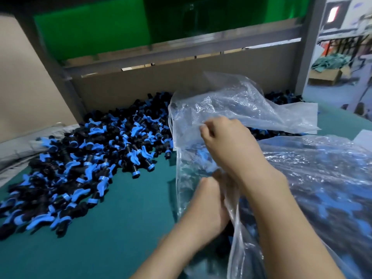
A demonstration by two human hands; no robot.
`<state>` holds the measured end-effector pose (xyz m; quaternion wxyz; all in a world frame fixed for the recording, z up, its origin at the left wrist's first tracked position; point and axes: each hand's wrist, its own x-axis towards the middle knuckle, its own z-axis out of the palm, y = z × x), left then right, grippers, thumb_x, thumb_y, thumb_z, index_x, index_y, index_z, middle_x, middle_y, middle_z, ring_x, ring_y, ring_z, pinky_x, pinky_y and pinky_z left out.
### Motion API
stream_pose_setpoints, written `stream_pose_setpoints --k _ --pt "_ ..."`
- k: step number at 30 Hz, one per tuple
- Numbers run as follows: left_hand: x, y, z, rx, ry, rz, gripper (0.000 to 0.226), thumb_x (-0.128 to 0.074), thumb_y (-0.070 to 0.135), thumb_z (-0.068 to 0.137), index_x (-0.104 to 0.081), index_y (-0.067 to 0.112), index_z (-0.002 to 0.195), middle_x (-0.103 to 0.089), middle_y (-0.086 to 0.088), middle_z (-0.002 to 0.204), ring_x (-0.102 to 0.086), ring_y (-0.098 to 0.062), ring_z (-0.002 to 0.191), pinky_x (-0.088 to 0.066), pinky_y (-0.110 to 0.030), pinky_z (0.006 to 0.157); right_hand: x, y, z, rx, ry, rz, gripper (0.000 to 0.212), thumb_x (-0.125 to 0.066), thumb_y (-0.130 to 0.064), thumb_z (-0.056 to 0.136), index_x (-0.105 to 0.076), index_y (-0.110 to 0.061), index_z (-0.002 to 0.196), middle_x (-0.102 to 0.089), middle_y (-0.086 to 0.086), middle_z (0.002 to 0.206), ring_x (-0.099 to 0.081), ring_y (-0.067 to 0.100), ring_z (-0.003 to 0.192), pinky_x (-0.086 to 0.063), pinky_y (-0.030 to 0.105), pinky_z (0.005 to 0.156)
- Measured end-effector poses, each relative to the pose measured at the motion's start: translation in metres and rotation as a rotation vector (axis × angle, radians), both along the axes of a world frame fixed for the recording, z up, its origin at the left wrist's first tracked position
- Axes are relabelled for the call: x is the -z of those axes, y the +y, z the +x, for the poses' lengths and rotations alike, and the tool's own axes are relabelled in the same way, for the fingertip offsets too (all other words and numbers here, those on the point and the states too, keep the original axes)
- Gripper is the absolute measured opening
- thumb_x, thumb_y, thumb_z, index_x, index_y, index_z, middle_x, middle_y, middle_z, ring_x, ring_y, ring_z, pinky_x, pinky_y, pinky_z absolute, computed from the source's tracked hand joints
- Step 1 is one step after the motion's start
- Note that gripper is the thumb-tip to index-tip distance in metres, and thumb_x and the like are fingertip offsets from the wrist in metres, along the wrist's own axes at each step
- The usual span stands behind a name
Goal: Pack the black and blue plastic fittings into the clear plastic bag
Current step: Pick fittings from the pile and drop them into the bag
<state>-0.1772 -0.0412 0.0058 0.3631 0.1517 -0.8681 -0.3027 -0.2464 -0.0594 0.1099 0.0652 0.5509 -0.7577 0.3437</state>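
**Gripping the clear plastic bag (237, 103) beside a heap of fittings (90, 158)**

Both hands meet at the bag, right of centre over the table (112, 244), whose top is covered in teal-green. The right hand (227, 143) is higher and farther out. Its fingers are curled and pinch an edge of the film, so that a crumpled sheet of the bag stands up and spreads away to the right. The left hand (209, 200) sits lower and nearer, just under the right wrist, pushed against the folds of the same film. Its fingers are hidden behind the plastic and the other arm, so I cannot tell whether it grasps anything.

The black and blue fittings lie loose in a broad heap on the left half of the table. The heap runs from the near left edge back to a cardboard wall (141, 85) that stands along the far side, and a further strip of fittings shows behind the raised film at the right. More black and blue shapes show, blurred, through wrinkled clear plastic at the lower right, beside the right forearm — whether that bulk belongs to the bag in hand or to a second one cannot be told.

Above the cardboard runs a grey metal frame (181, 45), with a green panel (90, 27) behind it.
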Motion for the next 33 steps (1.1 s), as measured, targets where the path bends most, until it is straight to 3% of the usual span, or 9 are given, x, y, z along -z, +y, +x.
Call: stream_pose_setpoints --k 3,7,10,13,18,22,26,30,33 --pt "-0.007 -0.056 0.076 -0.338 0.145 -0.009 0.016 -0.054 0.035 0.095 -0.063 0.048 0.097 -0.063 0.016 0.081 -0.06 0.002 0.077 -0.042 -0.013 0.068 0.005 -0.003 -0.003 0.016 -0.006 0.02 0.034 -0.039 -0.027 0.102 -0.045 -0.01 0.072 -0.053 0.013 0.074 -0.052 0.039 0.073 -0.036 0.038 0.061" --pt "0.011 -0.099 0.12 -0.795 0.007 0.032 0.01 -0.049 0.038 0.097 -0.059 0.039 0.1 -0.058 0.011 0.081 -0.056 -0.009 0.084 -0.043 -0.031 0.071 0.01 -0.006 -0.005 0.032 -0.017 0.064 0.035 -0.039 -0.026 0.101 -0.043 -0.011 0.069 -0.05 0.011 0.07 -0.05 0.037 0.07 -0.035 0.037 0.06" --pt "0.012 -0.131 0.135 -1.048 -0.195 0.142 0.029 -0.05 0.039 0.098 -0.056 0.018 0.118 -0.065 0.003 0.096 -0.055 -0.027 0.107 -0.045 -0.047 0.091 0.013 -0.007 -0.006 0.035 -0.025 0.081 0.034 -0.039 -0.025 0.101 -0.047 -0.008 0.072 -0.051 0.012 0.07 -0.052 0.037 0.071 -0.036 0.037 0.06" --pt "0.01 -0.14 0.127 -1.154 -0.399 0.136 0.05 -0.05 0.046 0.097 -0.05 0.008 0.131 -0.062 -0.01 0.123 -0.051 -0.031 0.119 -0.041 -0.046 0.099 0.015 -0.007 -0.006 0.044 -0.019 0.087 0.035 -0.04 -0.025 0.1 -0.047 -0.008 0.071 -0.052 0.012 0.069 -0.052 0.038 0.07 -0.036 0.037 0.059" --pt "0.008 -0.151 0.123 -1.212 -0.498 0.052 0.044 -0.045 0.042 0.099 -0.058 0.007 0.123 -0.06 -0.014 0.122 -0.053 -0.032 0.113 -0.042 -0.044 0.094 0.016 -0.007 -0.006 0.039 -0.011 0.095 0.037 -0.041 -0.025 0.101 -0.044 -0.009 0.068 -0.049 0.011 0.065 -0.052 0.038 0.068 -0.034 0.037 0.057" --pt "0.011 -0.153 0.132 -1.131 -0.148 0.235 0.039 -0.039 0.038 0.101 -0.059 0.011 0.12 -0.065 -0.009 0.107 -0.059 -0.03 0.095 -0.049 -0.042 0.079 0.016 -0.006 -0.006 0.044 -0.002 0.104 0.036 -0.04 -0.025 0.101 -0.046 -0.008 0.07 -0.052 0.012 0.067 -0.053 0.037 0.069 -0.034 0.037 0.057" --pt "0.013 -0.148 0.143 -0.998 0.269 0.452 0.04 -0.04 0.036 0.103 -0.056 0.015 0.132 -0.063 0.003 0.1 -0.055 -0.019 0.081 -0.042 -0.032 0.073 0.015 -0.005 -0.005 0.048 -0.003 0.111 0.036 -0.039 -0.026 0.101 -0.047 -0.007 0.072 -0.053 0.013 0.068 -0.054 0.038 0.07 -0.037 0.037 0.057" --pt "0.013 -0.137 0.144 -0.886 0.344 0.446 0.033 -0.044 0.034 0.102 -0.054 0.029 0.133 -0.054 0.008 0.074 -0.036 -0.008 0.049 -0.036 -0.029 0.052 0.013 -0.004 -0.004 0.043 -0.005 0.116 0.037 -0.039 -0.027 0.102 -0.048 -0.007 0.073 -0.055 0.014 0.069 -0.055 0.037 0.072 -0.041 0.038 0.06" --pt "0.011 -0.133 0.141 -0.804 0.333 0.347 0.02 -0.047 0.035 0.101 -0.052 0.034 0.12 -0.051 0.007 0.075 -0.042 -0.012 0.055 -0.04 -0.034 0.06 0.013 -0.004 -0.005 0.039 -0.008 0.124 0.037 -0.038 -0.028 0.103 -0.047 -0.008 0.073 -0.056 0.014 0.071 -0.055 0.037 0.073 -0.041 0.038 0.06"
